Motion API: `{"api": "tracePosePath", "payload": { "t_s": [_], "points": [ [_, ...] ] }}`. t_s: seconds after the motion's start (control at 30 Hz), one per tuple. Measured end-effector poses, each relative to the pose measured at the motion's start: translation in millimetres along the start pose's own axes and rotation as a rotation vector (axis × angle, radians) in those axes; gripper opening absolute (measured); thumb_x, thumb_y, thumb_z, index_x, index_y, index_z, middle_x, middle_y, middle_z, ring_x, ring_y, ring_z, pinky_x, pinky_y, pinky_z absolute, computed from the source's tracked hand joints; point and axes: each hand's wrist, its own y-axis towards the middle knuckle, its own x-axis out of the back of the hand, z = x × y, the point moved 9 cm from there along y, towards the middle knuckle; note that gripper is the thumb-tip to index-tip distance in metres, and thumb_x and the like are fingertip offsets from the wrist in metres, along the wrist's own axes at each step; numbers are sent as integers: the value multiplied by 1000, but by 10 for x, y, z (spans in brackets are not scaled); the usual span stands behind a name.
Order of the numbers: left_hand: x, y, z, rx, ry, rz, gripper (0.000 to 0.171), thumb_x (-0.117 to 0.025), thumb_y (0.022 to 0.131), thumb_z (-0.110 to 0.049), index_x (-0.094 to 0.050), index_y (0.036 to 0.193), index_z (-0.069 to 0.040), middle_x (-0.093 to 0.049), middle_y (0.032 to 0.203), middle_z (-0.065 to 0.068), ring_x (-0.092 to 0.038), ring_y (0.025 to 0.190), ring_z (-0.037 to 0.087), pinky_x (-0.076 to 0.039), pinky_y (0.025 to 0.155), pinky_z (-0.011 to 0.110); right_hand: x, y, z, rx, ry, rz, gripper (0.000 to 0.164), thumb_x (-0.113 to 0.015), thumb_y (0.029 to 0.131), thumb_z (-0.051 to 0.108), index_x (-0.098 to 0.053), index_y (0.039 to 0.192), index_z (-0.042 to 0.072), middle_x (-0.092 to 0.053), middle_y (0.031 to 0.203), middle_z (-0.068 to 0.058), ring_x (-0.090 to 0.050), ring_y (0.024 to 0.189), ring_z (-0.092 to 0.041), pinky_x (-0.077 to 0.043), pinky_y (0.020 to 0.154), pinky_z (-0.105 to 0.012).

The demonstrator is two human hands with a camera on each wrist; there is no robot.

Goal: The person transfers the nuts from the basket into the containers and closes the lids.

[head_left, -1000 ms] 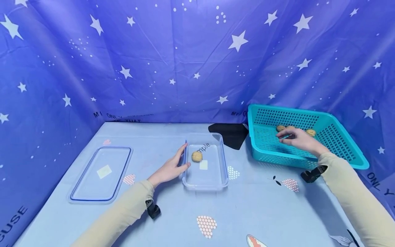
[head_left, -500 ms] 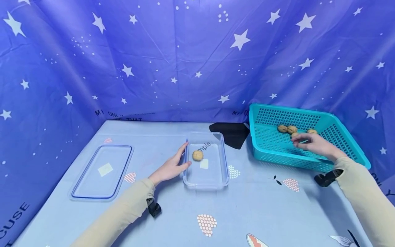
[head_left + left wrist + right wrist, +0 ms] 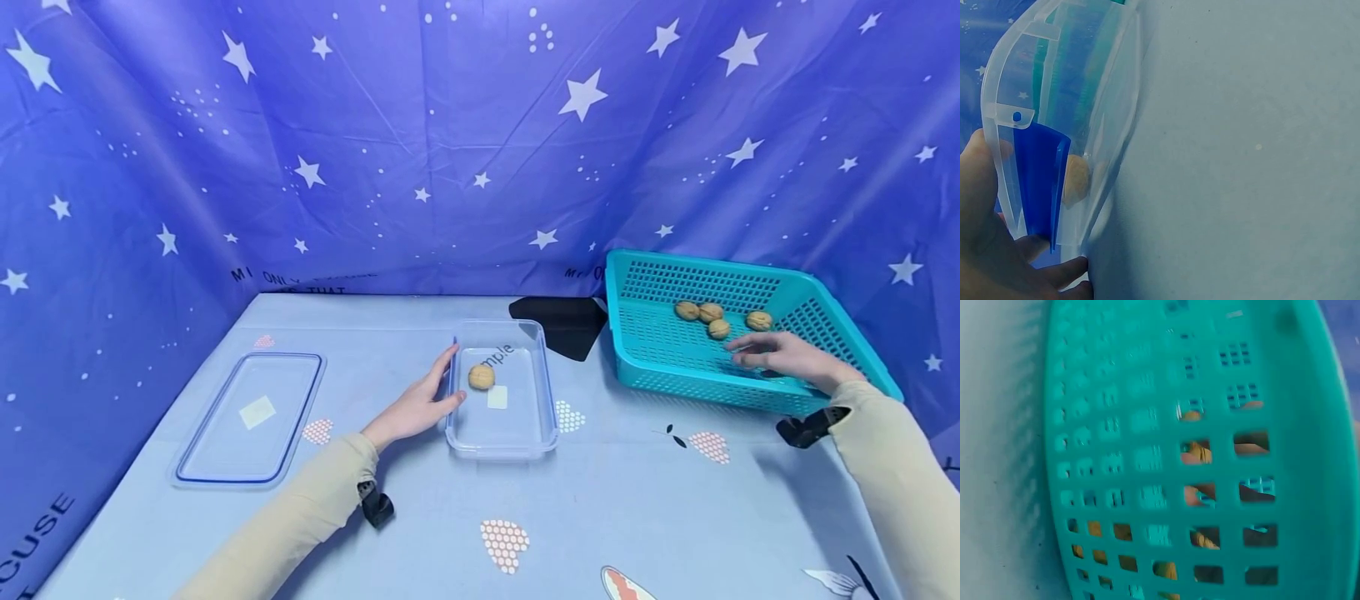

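Head view: count one walnut in the clear box, four loose walnuts left in the teal basket, so probably early going; note lid off, flat on table. See left hand with fingers straight against box side, right hand at the basket near walnuts (can't tell if gripping anything). Left wrist: confirms fingers extended by the blue latch, walnut inside. Right wrist: shows mostly basket mesh, grip unreadable.

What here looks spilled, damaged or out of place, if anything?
Nothing stands out. Four walnuts show inside the teal basket and one walnut inside the clear container; the lid lies flat on the table. I see no spill or visible damage, though the right hand hides part of the basket.
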Motion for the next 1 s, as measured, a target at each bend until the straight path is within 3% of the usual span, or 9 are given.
{"api": "tracePosePath", "payload": {
  "t_s": [0.13, 0.23, 0.33, 0.43, 0.57, 0.67, 0.83, 1.0],
  "points": [
    [-16, 10, 18, 14, -6, 6, 79, -56, 97, -33, -5, 157, -29, -19, 156, 20, -27, 138, 41, -25, 109, 58, 1, -14, -129, -37, 27, 46, 53, -52, 101, 24, -40, 138, -13, -51, 128, -35, -59, 107, -40, -49, 87, -57],
    [-17, 10, 3, 11, -15, 5, 78, -56, 97, -32, -6, 157, -27, -20, 156, 21, -27, 137, 43, -25, 109, 60, -2, -7, -201, -32, 61, 85, 46, -49, 102, 21, -44, 137, -8, -49, 130, -36, -62, 104, -29, -47, 89, -59],
    [-7, 4, -1, 12, -14, -2, 79, -57, 97, -32, -6, 157, -25, -20, 155, 21, -27, 137, 42, -25, 109, 60, -31, 7, -210, 8, 125, 155, 32, -48, 102, 13, -55, 132, 6, -51, 129, -34, -63, 102, -12, -52, 90, -43],
    [-5, 3, 16, 18, -11, -1, 80, -57, 96, -34, -6, 157, -26, -20, 156, 19, -27, 138, 40, -24, 109, 58, -80, 13, -197, 47, 199, 251, 31, -46, 102, 9, -59, 127, 22, -60, 125, -17, -58, 101, 1, -51, 85, -24],
    [-8, 2, 32, 34, -6, 2, 80, -57, 96, -36, -6, 157, -27, -20, 156, 17, -26, 138, 38, -24, 110, 57, -174, 13, -159, 139, 257, 414, 36, -40, 102, 2, -57, 134, 12, -58, 125, 13, -52, 108, 7, -45, 88, -15],
    [-5, 7, 33, 33, 0, 0, 80, -57, 96, -34, -6, 157, -26, -20, 156, 17, -26, 138, 38, -24, 110, 56, -220, 17, -154, 175, 269, 495, 38, -39, 102, -1, -57, 134, 9, -54, 124, 22, -49, 110, 11, -43, 88, -12],
    [-5, 22, 45, 28, 3, -1, 79, -57, 97, -33, -6, 157, -26, -20, 156, 17, -27, 138, 39, -25, 110, 56, -231, 42, -186, 174, 269, 516, 40, -42, 100, -2, -64, 126, 19, -53, 120, 27, -49, 107, 12, -46, 85, -14],
    [-3, 24, 65, 24, 3, 0, 80, -57, 96, -35, -6, 157, -26, -21, 156, 18, -29, 137, 40, -26, 109, 56, -230, 58, -175, 203, 240, 489, 40, -41, 99, -4, -63, 126, 15, -54, 121, 25, -50, 107, 10, -46, 85, -15]
  ]
}}
